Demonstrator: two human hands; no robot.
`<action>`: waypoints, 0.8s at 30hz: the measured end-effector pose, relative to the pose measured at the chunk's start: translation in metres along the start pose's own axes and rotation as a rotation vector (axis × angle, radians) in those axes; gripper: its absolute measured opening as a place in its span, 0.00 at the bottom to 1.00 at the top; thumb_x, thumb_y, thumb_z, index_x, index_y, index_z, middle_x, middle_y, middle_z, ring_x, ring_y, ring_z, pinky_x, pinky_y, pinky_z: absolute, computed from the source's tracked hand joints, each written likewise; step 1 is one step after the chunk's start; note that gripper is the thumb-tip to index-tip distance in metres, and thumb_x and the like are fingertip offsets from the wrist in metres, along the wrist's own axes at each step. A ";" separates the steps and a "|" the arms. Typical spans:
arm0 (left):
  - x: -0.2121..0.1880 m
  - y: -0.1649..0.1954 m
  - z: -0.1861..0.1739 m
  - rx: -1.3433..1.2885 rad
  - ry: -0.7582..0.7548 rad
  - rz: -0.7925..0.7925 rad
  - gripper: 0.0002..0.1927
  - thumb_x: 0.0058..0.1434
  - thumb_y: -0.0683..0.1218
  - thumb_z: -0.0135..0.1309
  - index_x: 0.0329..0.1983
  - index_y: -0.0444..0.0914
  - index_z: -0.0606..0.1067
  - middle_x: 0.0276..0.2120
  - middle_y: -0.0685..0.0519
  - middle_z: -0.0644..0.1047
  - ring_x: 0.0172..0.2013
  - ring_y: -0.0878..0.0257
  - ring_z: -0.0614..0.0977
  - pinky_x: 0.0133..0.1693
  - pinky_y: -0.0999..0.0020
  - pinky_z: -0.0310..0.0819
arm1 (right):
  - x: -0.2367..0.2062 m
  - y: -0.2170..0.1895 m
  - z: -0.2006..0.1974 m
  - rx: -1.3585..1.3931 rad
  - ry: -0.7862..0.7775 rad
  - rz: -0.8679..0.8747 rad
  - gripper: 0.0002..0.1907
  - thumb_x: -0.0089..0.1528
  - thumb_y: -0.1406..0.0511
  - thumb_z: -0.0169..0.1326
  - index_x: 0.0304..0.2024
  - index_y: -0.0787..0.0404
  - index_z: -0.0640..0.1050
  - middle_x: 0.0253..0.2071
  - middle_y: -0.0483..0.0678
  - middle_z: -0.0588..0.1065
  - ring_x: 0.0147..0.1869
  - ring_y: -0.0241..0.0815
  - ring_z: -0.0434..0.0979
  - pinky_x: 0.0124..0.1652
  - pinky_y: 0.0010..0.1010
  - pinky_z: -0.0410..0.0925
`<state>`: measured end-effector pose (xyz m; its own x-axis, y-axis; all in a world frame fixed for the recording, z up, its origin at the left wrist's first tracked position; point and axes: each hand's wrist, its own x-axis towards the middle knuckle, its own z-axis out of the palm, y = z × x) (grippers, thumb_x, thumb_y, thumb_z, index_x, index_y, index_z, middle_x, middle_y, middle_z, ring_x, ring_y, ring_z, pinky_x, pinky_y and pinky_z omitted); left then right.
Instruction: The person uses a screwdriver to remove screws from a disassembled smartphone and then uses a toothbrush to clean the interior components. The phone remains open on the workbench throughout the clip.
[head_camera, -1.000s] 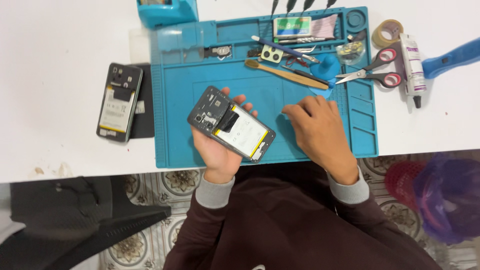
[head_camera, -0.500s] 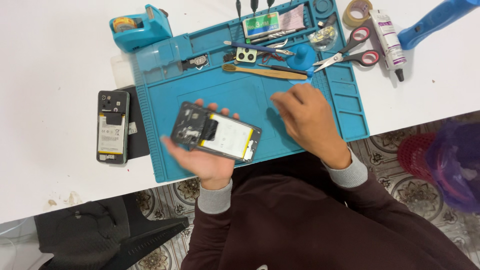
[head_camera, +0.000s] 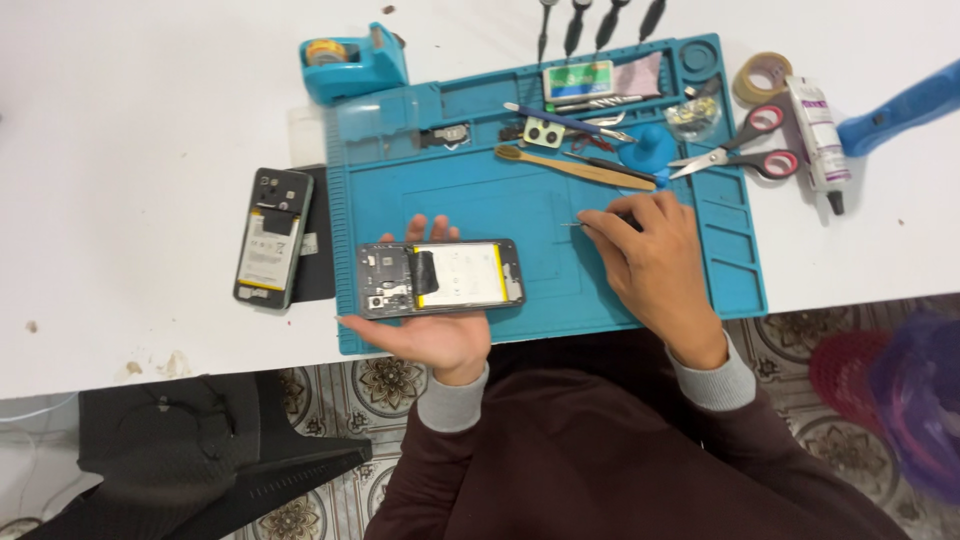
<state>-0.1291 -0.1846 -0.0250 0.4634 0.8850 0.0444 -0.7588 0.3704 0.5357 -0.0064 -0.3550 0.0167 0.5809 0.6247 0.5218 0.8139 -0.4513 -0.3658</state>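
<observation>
Over mat (head_camera: 700, 250) front edge: left hand (head_camera: 430, 335) cradles opened phone (head_camera: 441, 278); right hand (head_camera: 650, 260) pinches tweezers (head_camera: 590, 223).

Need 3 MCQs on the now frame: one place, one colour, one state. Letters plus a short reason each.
1. Where does the second phone lie?
A. on the white table left of the mat
B. inside the mat
C. under the scissors

2. What colour is the work mat?
A. grey
B. blue
C. red

3. What state is the opened phone in?
A. flat on the mat, untouched
B. held in the left hand, insides up
C. closed, screen up

Answers:
1 A, it rests on the table beside the mat's left edge.
2 B, the whole mat is blue.
3 B, the left palm carries it with battery and boards exposed; the right hand pinches a thin tool nearby.
</observation>
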 end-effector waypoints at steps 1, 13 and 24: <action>-0.001 -0.001 -0.001 0.031 -0.034 0.018 0.45 0.68 0.77 0.27 0.65 0.37 0.66 0.57 0.39 0.74 0.58 0.43 0.77 0.63 0.40 0.70 | 0.000 0.000 0.001 0.018 -0.018 0.001 0.10 0.63 0.68 0.63 0.47 0.55 0.83 0.39 0.42 0.74 0.45 0.45 0.70 0.45 0.38 0.61; 0.000 -0.012 -0.018 0.018 -0.082 -0.051 0.21 0.70 0.67 0.47 0.48 0.48 0.64 0.45 0.57 0.67 0.49 0.62 0.72 0.61 0.54 0.69 | 0.001 -0.003 0.003 0.018 -0.100 -0.015 0.09 0.63 0.67 0.63 0.47 0.55 0.83 0.40 0.45 0.73 0.45 0.47 0.68 0.44 0.38 0.62; 0.000 -0.009 -0.012 0.050 -0.071 -0.067 0.22 0.71 0.68 0.45 0.49 0.47 0.64 0.46 0.57 0.67 0.50 0.64 0.71 0.60 0.61 0.66 | 0.001 -0.002 0.004 0.003 -0.112 -0.028 0.10 0.63 0.65 0.64 0.47 0.55 0.83 0.40 0.44 0.71 0.44 0.46 0.67 0.44 0.37 0.61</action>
<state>-0.1279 -0.1840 -0.0398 0.5447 0.8361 0.0659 -0.7022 0.4117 0.5809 -0.0072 -0.3511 0.0148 0.5552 0.7045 0.4421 0.8296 -0.4312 -0.3547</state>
